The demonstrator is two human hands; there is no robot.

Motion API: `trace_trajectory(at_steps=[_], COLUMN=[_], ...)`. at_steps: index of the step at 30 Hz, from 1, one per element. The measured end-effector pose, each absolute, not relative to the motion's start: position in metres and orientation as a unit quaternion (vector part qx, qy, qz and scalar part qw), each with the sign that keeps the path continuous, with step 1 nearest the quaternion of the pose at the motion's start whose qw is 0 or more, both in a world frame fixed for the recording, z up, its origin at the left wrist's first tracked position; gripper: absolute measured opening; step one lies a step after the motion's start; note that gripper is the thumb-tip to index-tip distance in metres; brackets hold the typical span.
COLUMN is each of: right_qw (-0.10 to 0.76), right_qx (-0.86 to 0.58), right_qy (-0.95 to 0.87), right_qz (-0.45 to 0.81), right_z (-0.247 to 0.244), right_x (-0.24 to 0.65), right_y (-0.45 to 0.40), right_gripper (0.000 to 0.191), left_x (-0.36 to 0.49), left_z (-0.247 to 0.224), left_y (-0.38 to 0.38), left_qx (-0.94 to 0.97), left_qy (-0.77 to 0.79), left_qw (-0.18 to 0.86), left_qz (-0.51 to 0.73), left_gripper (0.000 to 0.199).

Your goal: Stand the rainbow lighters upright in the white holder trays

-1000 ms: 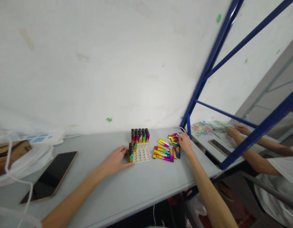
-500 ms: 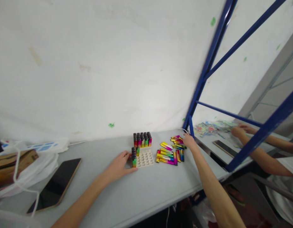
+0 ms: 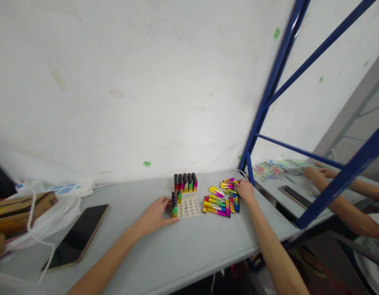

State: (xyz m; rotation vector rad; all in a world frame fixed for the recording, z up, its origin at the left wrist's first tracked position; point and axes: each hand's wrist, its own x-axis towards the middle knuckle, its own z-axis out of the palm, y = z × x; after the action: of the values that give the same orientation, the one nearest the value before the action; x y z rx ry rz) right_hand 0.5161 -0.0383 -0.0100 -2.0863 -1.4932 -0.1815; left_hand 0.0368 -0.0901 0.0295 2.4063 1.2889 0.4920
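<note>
Filling most of the frame, a white wall (image 3: 189,82) rises behind your grey table (image 3: 130,254), which spans the lower half. A blue metal frame (image 3: 259,119) slants down the right side, and beyond it, at the right edge, you can see a co-worker's forearm (image 3: 339,205). At the lower left, a brown package (image 3: 23,207) lies against crumpled white plastic (image 3: 54,217), with a dark tablet-like device (image 3: 75,237) lying flat to its right.

Your left hand (image 3: 155,215), just below centre, has its thumb spread from the bent fingers at the left end of a pale tray (image 3: 189,207); you cannot tell from here how firmly it grips. Your right hand (image 3: 246,190), right of centre, has its fingertips drawn narrow at the upper right of the loose lighters (image 3: 216,203); whether it has hold of one cannot be told.

Those bright, multicoloured lighters lie scattered to the right of the tray. Just above the tray stands a tight block of upright lighters (image 3: 185,182) with black tops. Smallest, a short row of upright lighters (image 3: 174,206) fills the tray's left side, beside its round sockets.
</note>
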Motion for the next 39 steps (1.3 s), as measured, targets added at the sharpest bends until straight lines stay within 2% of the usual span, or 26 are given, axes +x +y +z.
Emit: trace_trajectory(at_steps=[2, 5, 8, 11, 16, 21, 25, 30, 33, 39], right_qw=[0.313, 0.437, 0.575, 0.677, 0.765, 0.777, 0.763, 0.697, 0.669, 0.562], right_qx=[-0.774, -0.726, -0.661, -0.606, -0.532, -0.487, -0.473, -0.452, -0.412, -0.373], right_qy=[-0.546, -0.528, -0.481, -0.407, -0.289, -0.281, -0.318, -0.433, -0.475, -0.545], right_qz=[-0.072, -0.056, 0.010, 0.099, 0.221, 0.284, 0.305, 0.351, 0.395, 0.498], right_z=[-0.009, -0.005, -0.002, -0.001, 0.004, 0.015, 0.030, 0.048, 0.054, 0.065], right_x=[0.515, 0.515, 0.517, 0.514, 0.506, 0.499, 0.488, 0.450, 0.407, 0.316], right_y=[-0.039, -0.043, -0.049, -0.053, -0.057, -0.060, -0.065, -0.078, -0.089, -0.106], right_gripper=[0.025, 0.031, 0.044, 0.056, 0.051, 0.043, 0.044, 0.053, 0.052, 0.054], left_x=[0.037, 0.037, 0.037, 0.037, 0.037, 0.037, 0.037, 0.037, 0.037, 0.037], left_z=[0.030, 0.030, 0.029, 0.029, 0.031, 0.030, 0.028, 0.029, 0.031, 0.030], left_y=[-0.091, -0.091, -0.090, -0.089, -0.090, -0.089, -0.088, -0.091, -0.092, -0.092], left_qx=[0.855, 0.854, 0.854, 0.857, 0.858, 0.859, 0.861, 0.866, 0.869, 0.873], left_qy=[0.455, 0.455, 0.455, 0.449, 0.442, 0.441, 0.439, 0.435, 0.433, 0.432], left_qw=[0.176, 0.171, 0.169, 0.162, 0.164, 0.160, 0.157, 0.158, 0.153, 0.147], left_qz=[0.176, 0.184, 0.186, 0.196, 0.204, 0.203, 0.202, 0.191, 0.185, 0.174], left_gripper=[0.058, 0.059, 0.058, 0.056, 0.053, 0.055, 0.056, 0.057, 0.057, 0.058])
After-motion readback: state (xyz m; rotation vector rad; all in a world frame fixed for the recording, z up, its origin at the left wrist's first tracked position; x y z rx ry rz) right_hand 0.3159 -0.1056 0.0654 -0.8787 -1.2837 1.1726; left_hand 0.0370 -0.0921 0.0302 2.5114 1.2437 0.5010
